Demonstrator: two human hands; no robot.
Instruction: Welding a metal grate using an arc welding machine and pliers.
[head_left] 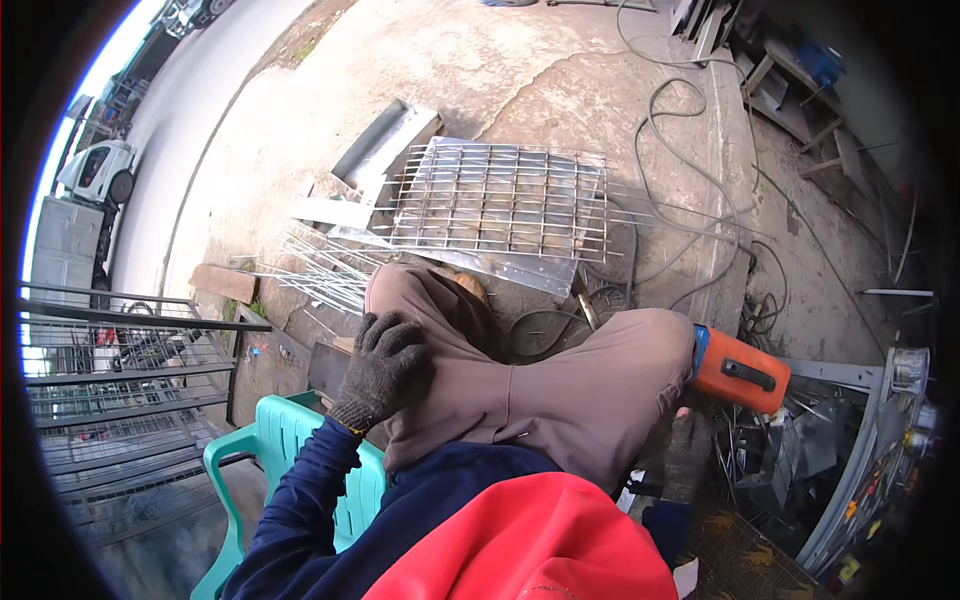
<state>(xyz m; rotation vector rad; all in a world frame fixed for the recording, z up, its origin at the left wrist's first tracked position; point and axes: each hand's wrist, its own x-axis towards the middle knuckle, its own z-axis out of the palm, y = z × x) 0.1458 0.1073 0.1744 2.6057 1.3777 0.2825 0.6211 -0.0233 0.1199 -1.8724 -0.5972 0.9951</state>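
Observation:
My left hand, in a dark grey knit glove, rests on my left thigh with its fingers spread over the brown trousers. It holds nothing. Low beside my right thigh is my right hand, also gloved, with a bare fingertip showing. Its fingers look stretched out and I see nothing in them, though shade dims it. Just ahead of that hand stands an orange and blue machine with a black handle. On the ground before my knees, a grid of crossed metal rods lies over sheet metal.
Loose thin rods lie left of the grid, below a metal trough. Cables snake along the right. I sit on a green plastic chair. Metal racks stand left, and a white truck is beyond. Scrap metal lies right.

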